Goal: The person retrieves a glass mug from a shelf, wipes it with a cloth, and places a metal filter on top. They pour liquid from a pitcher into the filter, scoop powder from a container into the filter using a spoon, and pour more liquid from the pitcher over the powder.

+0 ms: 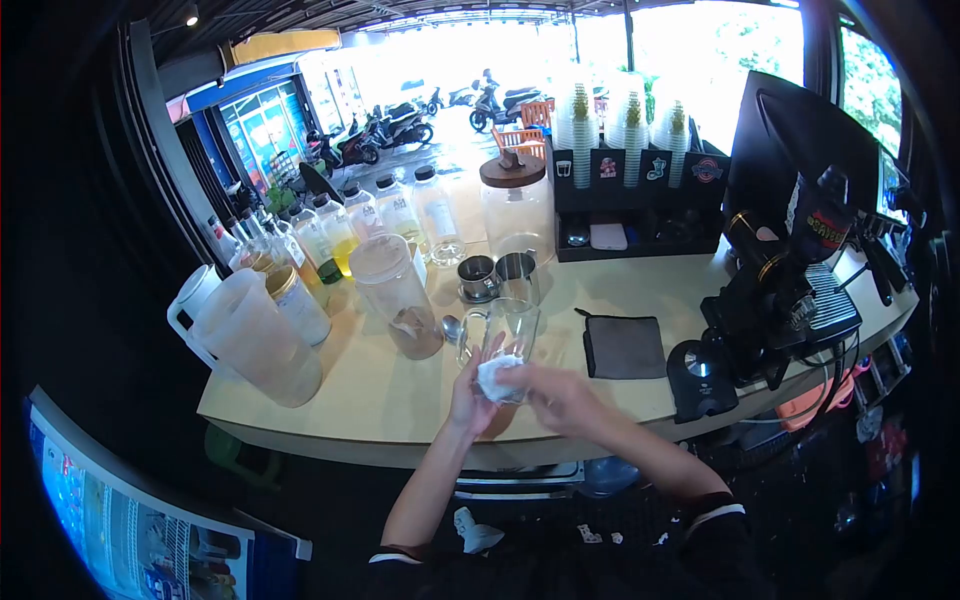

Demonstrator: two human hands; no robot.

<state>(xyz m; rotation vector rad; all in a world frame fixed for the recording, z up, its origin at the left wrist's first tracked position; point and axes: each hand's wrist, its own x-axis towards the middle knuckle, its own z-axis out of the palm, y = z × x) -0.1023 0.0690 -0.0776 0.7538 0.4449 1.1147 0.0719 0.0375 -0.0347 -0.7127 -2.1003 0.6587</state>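
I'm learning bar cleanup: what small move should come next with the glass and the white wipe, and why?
Probably turn the glass slightly in the left hand so the right hand can bring the white wipe to a fresh patch: the wipe sits bunched at its lower part, with the upper wall uncovered.

Dark cloth (624, 347) flat on counter (400, 395); pitcher (255, 340) at left; grinder (775, 295) right; bottles (340, 235) behind

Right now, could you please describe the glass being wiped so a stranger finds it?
On the tan counter, look left of the dark cloth. The clear handled glass is the only one held between the left hand and right hand, with white tissue.
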